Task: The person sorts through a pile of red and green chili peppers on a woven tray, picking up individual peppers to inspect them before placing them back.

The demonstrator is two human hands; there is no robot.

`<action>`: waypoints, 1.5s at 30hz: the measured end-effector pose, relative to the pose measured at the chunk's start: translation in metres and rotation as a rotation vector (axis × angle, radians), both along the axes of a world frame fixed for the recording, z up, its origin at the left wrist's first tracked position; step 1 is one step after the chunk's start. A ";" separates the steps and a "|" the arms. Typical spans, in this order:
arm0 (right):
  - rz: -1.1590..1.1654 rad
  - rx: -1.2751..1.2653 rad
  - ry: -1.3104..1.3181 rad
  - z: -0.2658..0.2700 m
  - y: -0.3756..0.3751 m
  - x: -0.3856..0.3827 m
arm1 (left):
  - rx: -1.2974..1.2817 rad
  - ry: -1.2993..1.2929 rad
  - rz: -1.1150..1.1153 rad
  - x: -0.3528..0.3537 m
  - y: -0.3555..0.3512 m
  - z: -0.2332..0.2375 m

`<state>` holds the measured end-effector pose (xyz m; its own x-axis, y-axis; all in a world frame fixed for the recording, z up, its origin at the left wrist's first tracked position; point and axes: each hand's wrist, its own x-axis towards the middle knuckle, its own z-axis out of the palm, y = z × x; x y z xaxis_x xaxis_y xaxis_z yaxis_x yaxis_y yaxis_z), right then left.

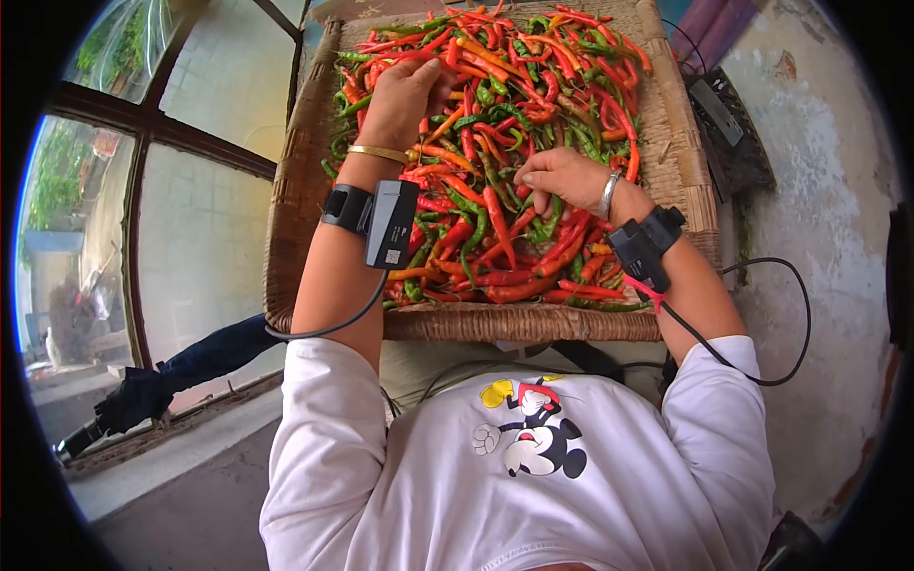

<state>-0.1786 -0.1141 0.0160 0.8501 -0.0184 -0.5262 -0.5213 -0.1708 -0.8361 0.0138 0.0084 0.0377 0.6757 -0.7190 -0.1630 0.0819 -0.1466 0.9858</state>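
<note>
A heap of chili peppers (499,224), red, green and orange, fills a shallow woven basket (514,327) in front of me. My left hand (407,98) reaches into the far left part of the heap, its fingers curled down among the peppers and partly hidden by the hand itself. Near the middle right, my right hand (564,181) is bent over the peppers with thumb and fingers drawn together. A green chili pepper (546,228) lies just below its fingers. Whatever either hand pinches is too hidden to make out.
To the left is a framed window (211,219), with a folded dark umbrella (190,371) leaning along its sill. A black device (719,112) with a cable is at the right of the basket, near the worn wall (819,190). Cables run from both wrist units.
</note>
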 end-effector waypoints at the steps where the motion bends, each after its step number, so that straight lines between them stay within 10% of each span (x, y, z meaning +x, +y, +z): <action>1: -0.023 0.011 -0.008 0.001 0.002 0.000 | -0.222 0.029 0.074 -0.003 -0.005 0.002; 4: -0.110 0.059 -0.036 -0.003 0.003 0.001 | -0.400 0.002 0.107 -0.003 -0.003 0.003; 7: -0.245 0.116 -0.108 -0.013 0.000 0.003 | 0.291 -0.253 -0.388 -0.024 -0.001 0.009; 12: -0.419 0.192 -0.231 -0.015 -0.011 0.001 | 0.316 -0.787 -0.852 -0.069 -0.007 -0.013; 19: -0.619 0.474 -0.256 -0.020 -0.024 -0.002 | 0.287 -0.864 -0.831 -0.085 -0.012 -0.023; 24: -0.589 0.396 -0.297 -0.010 -0.015 -0.002 | 0.064 0.166 -0.349 -0.075 -0.014 -0.023; 36: -0.345 0.145 -0.310 -0.005 0.008 0.003 | -0.035 0.275 -0.087 -0.073 -0.014 -0.024; 39: -0.383 0.115 -0.477 0.001 0.012 0.004 | -0.063 0.759 -0.016 -0.060 -0.012 -0.031; 45: -0.473 0.063 -0.346 -0.005 0.004 0.005 | 0.027 0.269 -0.095 -0.010 -0.003 -0.019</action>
